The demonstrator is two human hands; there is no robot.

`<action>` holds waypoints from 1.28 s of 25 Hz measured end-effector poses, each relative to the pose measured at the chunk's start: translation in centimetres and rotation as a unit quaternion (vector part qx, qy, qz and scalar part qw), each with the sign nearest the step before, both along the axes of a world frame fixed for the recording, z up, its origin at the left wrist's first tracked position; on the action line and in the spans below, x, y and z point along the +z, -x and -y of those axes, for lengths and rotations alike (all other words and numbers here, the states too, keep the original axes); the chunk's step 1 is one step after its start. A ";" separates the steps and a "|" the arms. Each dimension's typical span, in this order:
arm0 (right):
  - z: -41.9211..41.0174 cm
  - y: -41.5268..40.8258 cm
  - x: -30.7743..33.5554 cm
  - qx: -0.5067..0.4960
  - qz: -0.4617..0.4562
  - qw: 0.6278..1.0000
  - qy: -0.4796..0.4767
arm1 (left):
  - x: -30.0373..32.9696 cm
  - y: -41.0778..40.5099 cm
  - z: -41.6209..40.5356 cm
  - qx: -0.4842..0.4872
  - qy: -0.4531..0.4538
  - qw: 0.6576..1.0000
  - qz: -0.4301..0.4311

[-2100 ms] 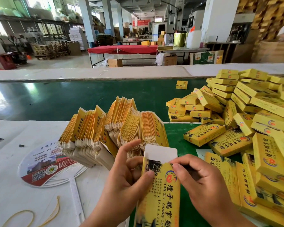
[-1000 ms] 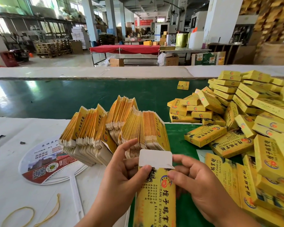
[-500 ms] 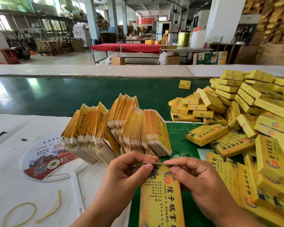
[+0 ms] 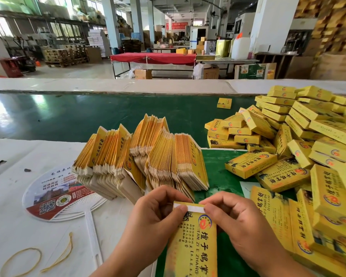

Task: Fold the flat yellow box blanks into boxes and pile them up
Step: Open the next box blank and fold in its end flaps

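Centrally, the left hand [image 4: 154,214] and right hand [image 4: 238,222] each pinched the far end of one yellow box [image 4: 192,246], thumbs pressing its white flap. Flat blanks [image 4: 140,156] stood fanned just beyond; folded boxes [image 4: 308,140] lay heaped to the right.

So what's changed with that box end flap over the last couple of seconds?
The white end flap of the yellow printed box has gone from standing upright to folded down and nearly tucked in; only a thin white strip shows. Left hand and right hand still pinch that end. The fanned stack of flat yellow blanks and pile of folded yellow boxes haven't moved.
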State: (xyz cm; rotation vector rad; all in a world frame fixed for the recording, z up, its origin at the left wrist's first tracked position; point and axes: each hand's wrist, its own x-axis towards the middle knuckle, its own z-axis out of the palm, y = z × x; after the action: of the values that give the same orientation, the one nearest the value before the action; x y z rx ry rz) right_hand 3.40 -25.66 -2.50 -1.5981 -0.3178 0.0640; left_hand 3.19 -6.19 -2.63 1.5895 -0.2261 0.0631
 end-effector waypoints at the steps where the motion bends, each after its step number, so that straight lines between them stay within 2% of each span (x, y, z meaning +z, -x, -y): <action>1: 0.0 0.0 0.0 -0.002 0.002 1.000 0.001 | 0.1 0.1 0.2 0.000 -0.002 1.000 0.007; 3: -0.3 0.3 0.0 -0.022 0.017 1.000 0.006 | 0.3 0.3 0.6 0.014 -0.003 1.000 0.015; 5: -0.5 0.7 -0.1 -0.092 0.064 0.993 0.034 | 0.4 0.8 0.9 0.044 -0.035 0.998 0.035; 7: -0.7 1.2 -0.2 -0.174 0.128 0.974 0.069 | 0.5 1.4 1.2 0.056 -0.118 0.990 0.058; 9: -1.2 1.6 -0.1 -0.205 0.164 0.962 0.074 | 0.6 2.1 1.7 0.064 -0.239 0.965 0.084; 11: -1.7 1.8 0.0 -0.191 0.171 0.962 0.089 | 0.6 2.4 2.1 0.074 -0.316 0.940 0.104; 13: -2.0 1.8 0.1 -0.167 0.154 0.968 0.110 | 0.5 2.3 2.2 0.081 -0.353 0.925 0.116; 20: -1.5 1.6 0.3 -0.171 0.112 0.977 0.060 | 1.2 2.3 1.8 0.065 -0.428 0.883 0.180; 25: -1.4 1.6 0.8 -0.148 0.093 0.982 0.070 | 2.1 2.4 1.9 0.053 -0.477 0.861 0.171; 27: -1.3 1.7 1.1 -0.158 0.143 0.969 0.122 | 2.1 2.5 1.8 0.057 -0.494 0.851 0.168; 29: -1.0 1.7 1.4 -0.169 0.234 0.937 0.199 | 2.2 2.7 1.9 0.068 -0.510 0.842 0.162; 32: -0.7 1.7 1.7 -0.148 0.339 0.896 0.246 | 1.9 2.7 1.8 0.067 -0.478 0.860 0.163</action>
State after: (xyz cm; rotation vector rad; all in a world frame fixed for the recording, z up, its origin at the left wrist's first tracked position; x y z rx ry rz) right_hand 1.70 -24.96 -0.80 -2.1256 -0.6262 -0.7164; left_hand 0.44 -8.02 -0.73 2.5938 -0.4541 0.3796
